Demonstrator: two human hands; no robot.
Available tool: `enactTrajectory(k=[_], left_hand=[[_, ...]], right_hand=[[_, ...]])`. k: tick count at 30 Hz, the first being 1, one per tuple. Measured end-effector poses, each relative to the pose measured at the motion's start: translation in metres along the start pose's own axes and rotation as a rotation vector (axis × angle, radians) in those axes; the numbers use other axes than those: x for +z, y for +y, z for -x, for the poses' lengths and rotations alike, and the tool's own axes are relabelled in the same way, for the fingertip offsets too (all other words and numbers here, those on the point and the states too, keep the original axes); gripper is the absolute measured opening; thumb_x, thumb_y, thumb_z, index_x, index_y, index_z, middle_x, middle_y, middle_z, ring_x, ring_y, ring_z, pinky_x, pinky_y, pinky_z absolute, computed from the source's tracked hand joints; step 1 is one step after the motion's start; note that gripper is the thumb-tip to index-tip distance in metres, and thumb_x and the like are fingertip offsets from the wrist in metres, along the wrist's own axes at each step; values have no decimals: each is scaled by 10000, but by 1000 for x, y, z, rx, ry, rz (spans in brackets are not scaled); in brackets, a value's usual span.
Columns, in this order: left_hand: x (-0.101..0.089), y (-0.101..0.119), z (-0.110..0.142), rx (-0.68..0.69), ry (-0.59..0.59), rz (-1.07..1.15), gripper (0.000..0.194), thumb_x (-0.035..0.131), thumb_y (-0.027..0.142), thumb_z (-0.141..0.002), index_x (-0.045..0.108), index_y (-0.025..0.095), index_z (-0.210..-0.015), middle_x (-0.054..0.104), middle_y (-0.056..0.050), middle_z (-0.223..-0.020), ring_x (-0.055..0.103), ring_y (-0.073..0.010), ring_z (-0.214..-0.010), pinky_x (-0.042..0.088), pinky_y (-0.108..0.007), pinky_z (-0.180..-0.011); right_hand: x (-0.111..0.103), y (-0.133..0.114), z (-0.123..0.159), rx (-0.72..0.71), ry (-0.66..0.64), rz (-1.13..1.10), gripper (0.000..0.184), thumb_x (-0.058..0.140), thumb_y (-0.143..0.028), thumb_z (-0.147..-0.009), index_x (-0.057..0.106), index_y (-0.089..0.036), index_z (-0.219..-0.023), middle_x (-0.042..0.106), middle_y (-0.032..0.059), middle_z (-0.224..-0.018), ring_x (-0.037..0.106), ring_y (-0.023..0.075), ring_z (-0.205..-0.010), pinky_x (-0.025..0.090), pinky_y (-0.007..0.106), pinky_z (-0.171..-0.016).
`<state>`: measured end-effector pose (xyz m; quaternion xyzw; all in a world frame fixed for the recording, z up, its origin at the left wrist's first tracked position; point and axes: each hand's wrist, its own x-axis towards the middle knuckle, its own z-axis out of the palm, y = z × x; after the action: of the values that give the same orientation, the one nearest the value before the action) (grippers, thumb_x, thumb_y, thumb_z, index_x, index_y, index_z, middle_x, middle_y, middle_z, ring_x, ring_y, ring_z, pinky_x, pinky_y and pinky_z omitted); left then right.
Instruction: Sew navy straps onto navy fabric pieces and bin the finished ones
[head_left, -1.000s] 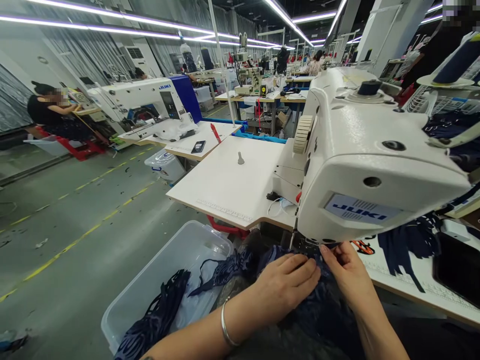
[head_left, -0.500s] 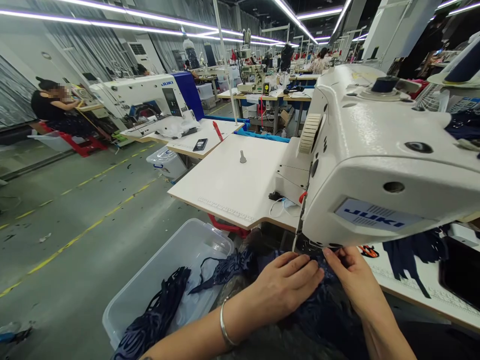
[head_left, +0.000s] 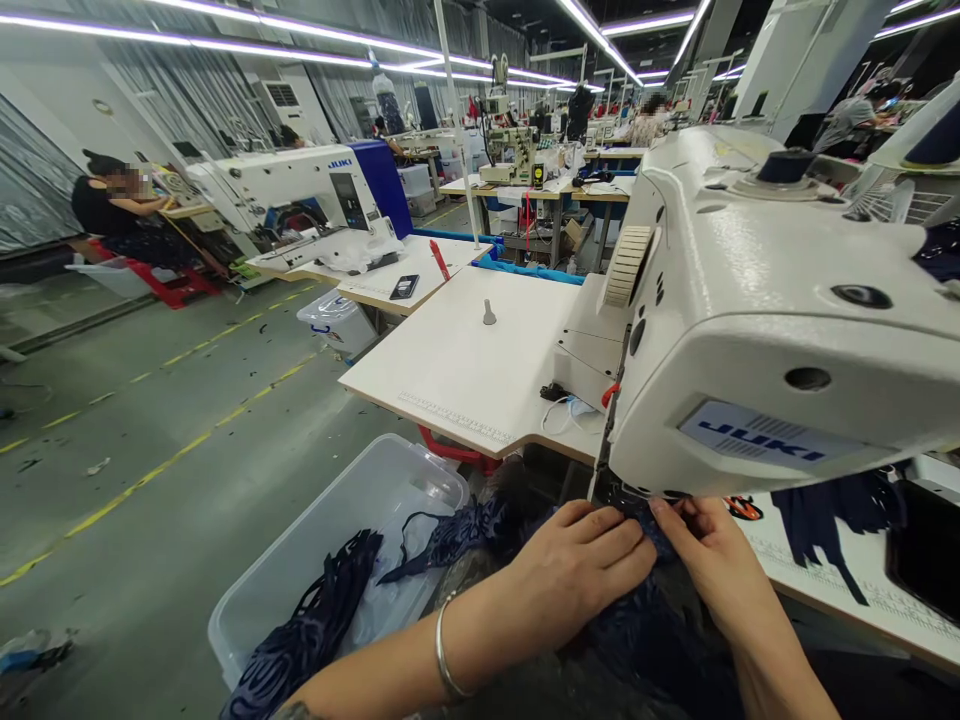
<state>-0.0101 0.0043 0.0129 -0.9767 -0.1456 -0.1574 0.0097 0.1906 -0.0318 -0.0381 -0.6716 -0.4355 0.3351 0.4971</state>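
Observation:
A dark navy patterned garment (head_left: 637,635) lies in my lap and runs up under the head of a white JUKI sewing machine (head_left: 750,350). My left hand (head_left: 574,570), a silver bangle on its wrist, lies over the cloth just left of the needle area, fingers together and curled onto it. With thumb and fingers pinched, my right hand (head_left: 701,545) grips the cloth's edge right below the machine head. The needle and presser foot are mostly hidden by the head and my fingers. A navy strapped piece (head_left: 457,535) trails leftward from the garment over a bin.
The clear plastic bin (head_left: 255,570) at my left holds navy strappy pieces (head_left: 322,610). A white machine table (head_left: 457,360) carries a small grey peg (head_left: 489,313). Navy strips (head_left: 825,520), orange-handled snips (head_left: 742,508) and a dark phone-like object (head_left: 926,550) lie on the right.
The view has shifted slightly, so the machine appears farther right. Both hands keep their hold on the cloth by the needle area, with only slight movement.

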Motion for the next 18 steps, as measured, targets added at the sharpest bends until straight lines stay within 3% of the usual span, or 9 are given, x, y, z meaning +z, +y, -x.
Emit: enactTrajectory(k=[4, 7, 10, 16, 18], left_hand=[[-6, 4, -2, -33, -36, 3, 339, 395, 152, -987, 508, 129, -1306, 553, -84, -1290, 501, -186, -1158, 395, -320, -1006], [0, 12, -3, -86, -30, -72, 383, 408, 164, -958, 498, 96, -1324, 505, -124, -1335, 494, -239, -1124, 402, -392, -989], [11, 22, -6, -139, 25, -199, 383, 383, 169, -965, 508, 73, -1315, 495, -157, -1322, 507, -250, -1075, 429, -412, -934], [28, 33, -13, -194, 90, -316, 367, 368, 199, -985, 526, 80, -1295, 513, -169, -1273, 534, -250, -1040, 458, -396, -866], [31, 35, -14, -216, 109, -329, 372, 369, 217, -986, 529, 79, -1292, 518, -173, -1266, 535, -259, -1046, 460, -402, -866]], right_hand=[[-7, 4, -14, 10, -6, 58, 308, 639, -471, -757, 639, -220, -935, 706, 67, -915, 641, 263, -883, 479, 378, -810], [-8, 6, -27, -77, -76, 119, 229, 622, -380, -766, 686, -216, -912, 727, 83, -969, 634, 312, -999, 451, 433, -909], [-6, 4, -34, -154, -79, 156, 232, 657, -338, -770, 698, -239, -976, 727, 76, -986, 613, 330, -1062, 472, 429, -913], [-3, -3, -39, -152, 24, 202, 271, 571, -357, -935, 608, -219, -1166, 596, 72, -1228, 608, 205, -1030, 520, 391, -869], [-2, -4, -40, -155, 58, 204, 260, 560, -356, -941, 608, -240, -1168, 583, 69, -1249, 603, 203, -1036, 526, 376, -860]])
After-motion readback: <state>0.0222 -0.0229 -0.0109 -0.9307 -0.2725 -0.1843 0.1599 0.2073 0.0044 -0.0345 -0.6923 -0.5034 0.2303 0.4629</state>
